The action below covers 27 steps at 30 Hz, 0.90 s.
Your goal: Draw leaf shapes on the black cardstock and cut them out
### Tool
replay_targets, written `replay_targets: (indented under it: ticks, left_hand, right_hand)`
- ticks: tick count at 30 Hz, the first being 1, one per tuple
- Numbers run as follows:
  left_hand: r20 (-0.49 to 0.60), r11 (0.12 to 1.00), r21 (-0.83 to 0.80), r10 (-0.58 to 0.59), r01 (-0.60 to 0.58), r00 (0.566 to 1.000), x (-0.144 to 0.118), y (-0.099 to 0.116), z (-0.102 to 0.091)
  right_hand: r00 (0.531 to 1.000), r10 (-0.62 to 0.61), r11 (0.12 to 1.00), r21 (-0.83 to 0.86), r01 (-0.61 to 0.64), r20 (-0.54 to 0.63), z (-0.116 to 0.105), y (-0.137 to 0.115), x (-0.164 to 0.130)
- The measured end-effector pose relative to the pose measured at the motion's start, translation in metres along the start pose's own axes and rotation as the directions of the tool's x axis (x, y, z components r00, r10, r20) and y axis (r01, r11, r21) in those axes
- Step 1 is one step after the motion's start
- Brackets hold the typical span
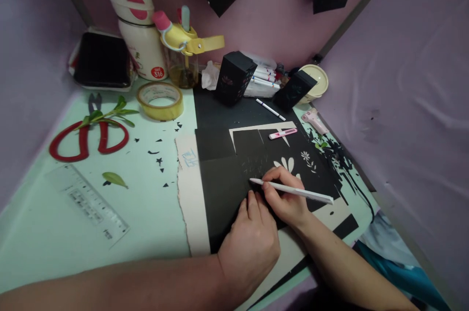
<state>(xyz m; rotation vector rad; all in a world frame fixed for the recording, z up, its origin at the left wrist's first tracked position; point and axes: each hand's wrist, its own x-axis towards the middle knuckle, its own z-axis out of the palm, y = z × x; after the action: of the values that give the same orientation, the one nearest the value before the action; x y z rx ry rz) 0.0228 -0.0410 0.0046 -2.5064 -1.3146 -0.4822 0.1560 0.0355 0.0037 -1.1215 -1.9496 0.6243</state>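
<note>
My right hand pinches a white pen, its tip resting at the black paper. Faint leaf-like lines are drawn on the dark surface just beyond the tip. With fingers bent and pressed together, my left hand bears down on the near part of that paper. To the right lies black paper with flower-shaped cut-outs, partly covered by my right hand. Above it rests a small pink and white cutter. A torn-edged pale sheet shows beneath on the left.
Red-handled scissors, a clear ruler, and yellow tape lie left. Behind stand a white bottle, a yellow-lidded bottle, and black paper boxes. Black scraps pile at right. Purple walls surround the table.
</note>
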Motion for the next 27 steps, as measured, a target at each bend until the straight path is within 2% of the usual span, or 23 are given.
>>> replay_targets:
  ticks: [8,20,24,27]
  left_hand:
    - [-0.015,1.000,0.017,-0.005,0.006,1.000,0.0017,-0.0010,0.0014]
    - [-0.035,1.000,0.010,0.022,-0.022,0.999,0.0012,-0.0039,0.0007]
    - [-0.044,1.000,0.001,0.022,-0.022,0.999,0.0020,-0.0042,-0.0014]
    - [-0.037,0.999,0.007,0.033,-0.032,0.999,0.0020,-0.0042,-0.0019]
  right_hand:
    - [1.000,0.021,1.000,0.023,-0.021,-0.005,0.0004,0.0050,0.0000]
    - [0.998,-0.052,0.999,-0.010,0.051,-0.036,-0.0001,-0.0038,0.0018]
    - [0.995,-0.010,0.999,-0.038,0.006,-0.098,0.0004,-0.0016,0.0017]
    - [0.995,0.026,0.999,-0.017,-0.028,-0.095,-0.0006,0.0009,0.0007]
